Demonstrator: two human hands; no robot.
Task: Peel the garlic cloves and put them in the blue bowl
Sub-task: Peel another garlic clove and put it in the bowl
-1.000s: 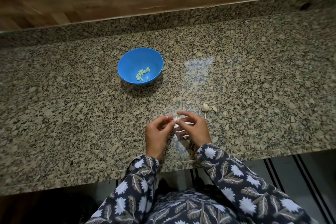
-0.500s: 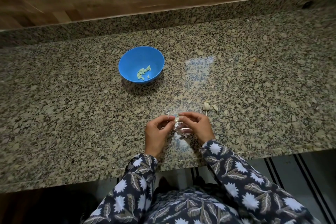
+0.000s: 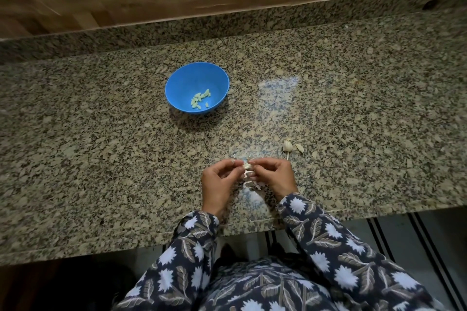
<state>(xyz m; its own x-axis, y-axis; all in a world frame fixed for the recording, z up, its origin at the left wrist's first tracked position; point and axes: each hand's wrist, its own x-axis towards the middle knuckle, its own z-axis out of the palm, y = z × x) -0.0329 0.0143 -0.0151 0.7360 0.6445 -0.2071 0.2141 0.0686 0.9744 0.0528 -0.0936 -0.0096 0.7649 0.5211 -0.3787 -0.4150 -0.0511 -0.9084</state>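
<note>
Both hands met near the counter's (image 3: 101,159) near edge: the left hand (image 3: 217,182) and right hand (image 3: 274,176) pinched one clove (image 3: 246,165) between their fingertips. The bowl (image 3: 187,78), holding peeled cloves (image 3: 200,99), sat far-left.

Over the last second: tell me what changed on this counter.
Almost nothing moved. The left hand and right hand keep pinching the same garlic clove between them over the counter. The blue bowl with its peeled cloves and the garlic pieces beside the right hand stayed put.
</note>
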